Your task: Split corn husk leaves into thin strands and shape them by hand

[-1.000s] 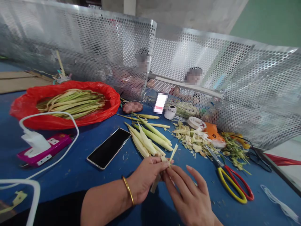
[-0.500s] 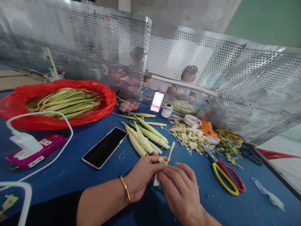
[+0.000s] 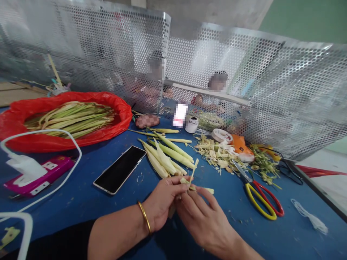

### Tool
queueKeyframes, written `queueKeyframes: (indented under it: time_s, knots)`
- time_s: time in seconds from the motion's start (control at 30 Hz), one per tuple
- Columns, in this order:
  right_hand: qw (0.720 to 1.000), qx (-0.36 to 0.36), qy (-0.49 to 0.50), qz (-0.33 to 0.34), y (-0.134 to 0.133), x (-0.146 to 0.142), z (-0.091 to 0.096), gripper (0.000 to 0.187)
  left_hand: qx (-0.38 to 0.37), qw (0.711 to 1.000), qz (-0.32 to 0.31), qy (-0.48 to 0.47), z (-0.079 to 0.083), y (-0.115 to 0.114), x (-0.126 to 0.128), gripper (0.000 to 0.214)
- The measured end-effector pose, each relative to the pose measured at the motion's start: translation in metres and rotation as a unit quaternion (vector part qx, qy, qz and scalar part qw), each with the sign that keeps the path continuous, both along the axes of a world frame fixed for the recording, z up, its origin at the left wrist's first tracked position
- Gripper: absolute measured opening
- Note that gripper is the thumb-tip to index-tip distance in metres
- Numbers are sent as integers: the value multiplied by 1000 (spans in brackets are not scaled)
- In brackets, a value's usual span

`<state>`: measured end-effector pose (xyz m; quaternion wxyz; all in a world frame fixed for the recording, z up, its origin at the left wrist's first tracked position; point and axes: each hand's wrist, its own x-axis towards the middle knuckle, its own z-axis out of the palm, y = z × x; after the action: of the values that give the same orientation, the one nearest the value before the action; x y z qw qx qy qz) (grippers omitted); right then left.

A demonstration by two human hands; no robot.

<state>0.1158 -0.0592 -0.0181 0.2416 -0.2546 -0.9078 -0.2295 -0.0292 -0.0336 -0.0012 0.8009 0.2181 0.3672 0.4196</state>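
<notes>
My left hand (image 3: pixel 164 202), with a gold bangle on its wrist, pinches a folded pale-yellow leaf strip (image 3: pixel 193 176) low in the middle of the view. My right hand (image 3: pixel 203 216) meets it from the right, its fingertips closed on the same strip. One end of the strip sticks up between the hands and another pokes out to the right. Just beyond the hands lies a bundle of folded green-yellow leaf pieces (image 3: pixel 165 155) on the blue table (image 3: pixel 81 202).
A black phone (image 3: pixel 120 174) lies left of the bundle. A red bag of leaf strips (image 3: pixel 69 119) sits far left, a pink power strip with white charger (image 3: pixel 32 173) near it. Scissors (image 3: pixel 257 196), leaf scraps (image 3: pixel 217 153) and tape are right. A perforated metal screen (image 3: pixel 244 83) stands behind, people beyond it.
Both hands stayed together on the strip, working it; my right hand's fingers went from spread to closed on it, and a strip end now pokes out to the right.
</notes>
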Motion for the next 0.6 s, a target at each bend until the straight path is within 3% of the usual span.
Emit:
queueKeyframes:
  time_s: [0.13,0.23,0.3,0.4,0.6]
  knots:
    - [1000,21,-11,3,-1,-3,-5,41,-2,1000,-15,1,0,-2,1,27]
    - [995,-28,100,-4,-2,-4,2,30,3,1000,-23,20,1,-3,0,28]
    - [974,-89,205,-34,-2,-4,7,21,15,999,-24,40,1,-2,-1,28]
    - [908,-226,346,-73,1,-3,12,14,46,996,-39,73,3,0,-3,25]
    - [698,-473,522,-132,8,-3,10,21,87,982,-93,137,5,3,-4,26]
